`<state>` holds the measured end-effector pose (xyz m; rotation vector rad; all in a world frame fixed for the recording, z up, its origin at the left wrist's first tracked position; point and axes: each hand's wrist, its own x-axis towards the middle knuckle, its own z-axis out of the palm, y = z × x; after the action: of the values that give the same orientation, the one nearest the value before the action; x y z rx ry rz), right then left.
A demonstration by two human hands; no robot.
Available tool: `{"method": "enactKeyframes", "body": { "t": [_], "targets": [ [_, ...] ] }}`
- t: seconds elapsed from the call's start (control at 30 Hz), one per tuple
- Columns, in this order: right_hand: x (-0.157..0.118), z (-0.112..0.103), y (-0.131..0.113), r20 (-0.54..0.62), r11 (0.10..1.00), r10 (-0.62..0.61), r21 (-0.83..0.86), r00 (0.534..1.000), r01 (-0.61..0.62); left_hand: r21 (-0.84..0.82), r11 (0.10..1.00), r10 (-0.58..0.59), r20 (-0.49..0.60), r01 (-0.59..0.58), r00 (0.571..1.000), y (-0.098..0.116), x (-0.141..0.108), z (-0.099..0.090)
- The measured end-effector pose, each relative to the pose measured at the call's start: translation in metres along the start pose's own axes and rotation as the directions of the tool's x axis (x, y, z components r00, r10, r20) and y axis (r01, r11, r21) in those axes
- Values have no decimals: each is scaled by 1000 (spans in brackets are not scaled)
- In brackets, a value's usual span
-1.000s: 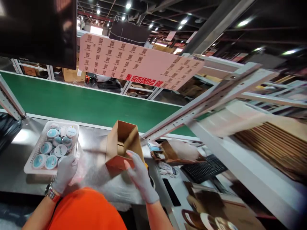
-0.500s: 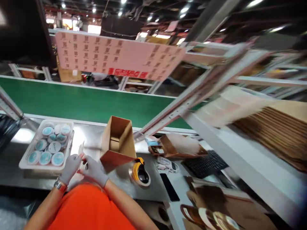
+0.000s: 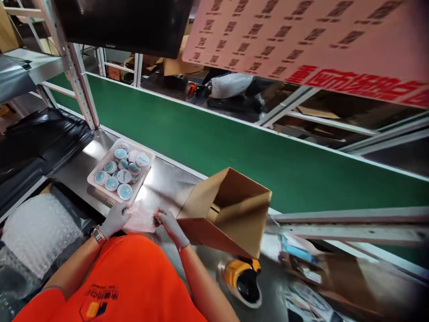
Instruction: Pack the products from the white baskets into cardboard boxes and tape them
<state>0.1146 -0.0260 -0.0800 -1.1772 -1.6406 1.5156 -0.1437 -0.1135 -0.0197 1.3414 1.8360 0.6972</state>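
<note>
Between my two gloved hands a translucent, pinkish-white plastic sheet [image 3: 141, 218] is stretched out; whether it is a bag or a single layer I cannot tell. My left hand [image 3: 115, 220] pinches its left edge, just below the basket. At the opposite edge, the fingers of my right hand [image 3: 170, 227] are closed on it. A white plastic basket [image 3: 94, 173] holds several round tubs [image 3: 124, 191] with pale blue or white lids. Right of my right hand stands an open cardboard box [image 3: 209, 235], its inside partly visible.
A yellow-and-black tape dispenser [image 3: 241, 279] lies in front of the box. Behind the metal bench runs a green conveyor belt [image 3: 187, 134]. Bubble wrap [image 3: 40, 237] and black plastic [image 3: 43, 138] are at the left. A dark screen [image 3: 124, 27] and a pink code board [image 3: 268, 40] hang above.
The view has swung left, so the basket and box appear further right. My hands, close together before, have moved apart with the plastic sheet spread between them.
</note>
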Motion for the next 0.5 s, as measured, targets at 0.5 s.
{"method": "enactKeyframes", "body": {
  "t": [0.5],
  "targets": [
    [160,123,-65,263,532,228,-840,937,106,126,982,-116,-190,141,975,-60,-12,-70]
  ]
}}
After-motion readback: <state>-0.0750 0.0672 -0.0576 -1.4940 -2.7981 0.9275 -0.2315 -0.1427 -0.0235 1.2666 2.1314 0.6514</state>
